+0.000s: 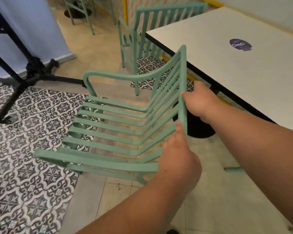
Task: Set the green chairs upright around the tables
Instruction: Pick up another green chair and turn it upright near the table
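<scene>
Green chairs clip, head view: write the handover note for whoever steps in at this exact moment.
Left hand: gripping the top rail of the near green chair, lower end.
Right hand: gripping the same rail further up.
The chair is seat-up beside the white table, its back toward the table; whether its legs are fully down cannot be told.
Done: second green chair stands upright at the table's far side; another is partly visible beyond.
Left: settle this chair, let go, check for others out of view.

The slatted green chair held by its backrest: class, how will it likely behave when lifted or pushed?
The green chair probably stays rigid: its slats look like stiff bars. Both hands grip the top rail, hinting at some weight. It may tip if pushed high on the back.
</scene>
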Available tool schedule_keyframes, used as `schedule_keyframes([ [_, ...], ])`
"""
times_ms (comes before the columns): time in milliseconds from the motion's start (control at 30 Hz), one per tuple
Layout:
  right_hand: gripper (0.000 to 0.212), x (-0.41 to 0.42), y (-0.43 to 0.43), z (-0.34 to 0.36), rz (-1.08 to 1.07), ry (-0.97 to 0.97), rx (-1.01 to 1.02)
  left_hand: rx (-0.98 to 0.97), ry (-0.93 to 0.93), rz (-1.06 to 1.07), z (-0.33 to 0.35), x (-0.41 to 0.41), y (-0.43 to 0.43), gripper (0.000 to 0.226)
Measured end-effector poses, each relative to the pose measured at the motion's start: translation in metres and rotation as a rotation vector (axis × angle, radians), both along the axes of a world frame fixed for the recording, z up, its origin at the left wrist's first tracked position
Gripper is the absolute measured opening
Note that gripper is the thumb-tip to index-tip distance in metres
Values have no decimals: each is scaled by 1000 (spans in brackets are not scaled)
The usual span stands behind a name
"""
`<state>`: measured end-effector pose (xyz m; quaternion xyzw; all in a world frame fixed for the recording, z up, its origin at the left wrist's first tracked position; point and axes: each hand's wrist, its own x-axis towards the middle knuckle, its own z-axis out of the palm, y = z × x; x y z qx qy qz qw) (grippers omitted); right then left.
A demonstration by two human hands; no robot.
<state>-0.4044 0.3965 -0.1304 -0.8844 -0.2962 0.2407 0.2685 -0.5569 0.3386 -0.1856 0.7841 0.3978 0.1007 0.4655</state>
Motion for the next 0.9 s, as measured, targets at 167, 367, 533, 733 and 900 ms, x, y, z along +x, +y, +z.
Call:
schedule_keyframes([
  [167,32,-10,8,-25,4,0,-36,-126,71,74,10,-5,-2,74],
  [367,53,-16,7,-26,80,-131,-114,-100,120,5,17,-9,-2,65],
  [533,52,-21,-5,-27,118,-165,-116,-41,149,-85,21,-19,-4,76],
  [733,62,-36,-22,-31,19,-120,-151,1,212,-232,19,-48,-6,81],
  [900,69,-62,-30,-37,-143,50,-50,60,258,-369,16,-80,5,84],
])
